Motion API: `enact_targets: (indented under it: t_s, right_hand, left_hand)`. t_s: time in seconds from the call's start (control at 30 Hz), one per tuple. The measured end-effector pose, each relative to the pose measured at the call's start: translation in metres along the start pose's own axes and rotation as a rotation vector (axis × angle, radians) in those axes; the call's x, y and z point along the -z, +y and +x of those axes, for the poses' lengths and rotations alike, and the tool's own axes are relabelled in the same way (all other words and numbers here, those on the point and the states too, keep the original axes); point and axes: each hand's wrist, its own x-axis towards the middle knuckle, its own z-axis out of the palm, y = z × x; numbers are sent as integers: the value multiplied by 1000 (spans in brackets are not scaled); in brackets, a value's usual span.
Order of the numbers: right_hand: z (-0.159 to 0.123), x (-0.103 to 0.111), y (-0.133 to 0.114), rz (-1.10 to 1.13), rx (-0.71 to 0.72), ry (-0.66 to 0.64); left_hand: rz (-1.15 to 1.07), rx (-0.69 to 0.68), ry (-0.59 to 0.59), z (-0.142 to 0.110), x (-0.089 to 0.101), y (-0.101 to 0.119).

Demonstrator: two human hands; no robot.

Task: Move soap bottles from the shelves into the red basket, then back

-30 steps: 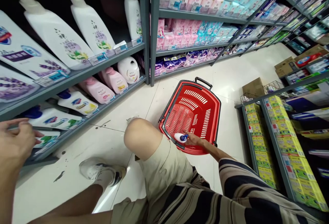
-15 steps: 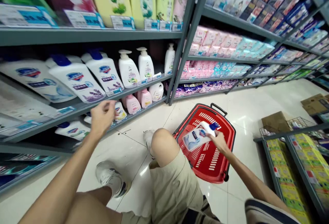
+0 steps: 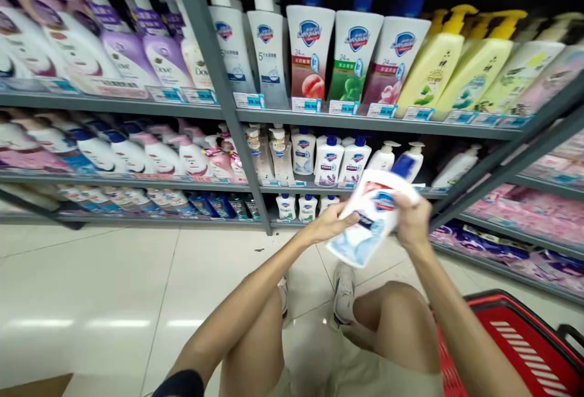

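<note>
Bottle (image 3: 371, 227), white with a blue top, tilts between a seated or crouching person's two hands, raised above the knees and in front of a store's gray shelving (image 3: 365, 122). The left hand (image 3: 332, 225) grips its lower left side, thumb across the front; the right hand (image 3: 412, 217), blurred, closes on its upper right side, just below the blue top, which points up and to the right. Safeguard pump bottles (image 3: 358, 56) stand upright on the upper shelf beside yellow-topped bottles (image 3: 431, 69), with purple Dove bottles (image 3: 168, 56) farther left. Smaller white bottles (image 3: 328, 163) fill part of the shelf below. A red basket (image 3: 486, 330) sits at lower right, beside the person's right leg, partly cut off by the frame. Pale shoes (image 3: 344, 293) rest on the glossy tiled floor (image 3: 104, 281).
</note>
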Motion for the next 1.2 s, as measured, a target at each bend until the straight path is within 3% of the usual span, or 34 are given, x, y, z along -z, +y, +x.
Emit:
enact_targets:
  t_s: [0.07, 0.13, 0.2, 0.3, 0.47, 0.67, 1.2]
  right_hand:
    - [1, -61, 15, 116, -116, -172]
    - [-2, -106, 31, 247, -193, -285]
    - [-9, -135, 47, 324, -242, -415]
    - [-19, -156, 69, 350, -301, -574]
    - [-21, -166, 93, 294, -323, -580]
    - [-30, -168, 113, 292, -364, -689]
    - [-37, -163, 132, 136, -335, -680]
  left_hand:
    - [-24, 78, 186, -17, 33, -10]
    - [-51, 104, 383, -29, 64, -21]
    - [-91, 104, 525, -34, 87, -32]
    - [-232, 141, 628, -33, 105, -46]
    - [-316, 187, 632, -26, 112, -61]
    - [-126, 278, 724, -37, 125, -75]
    - [-72, 345, 759, -38, 120, -83]
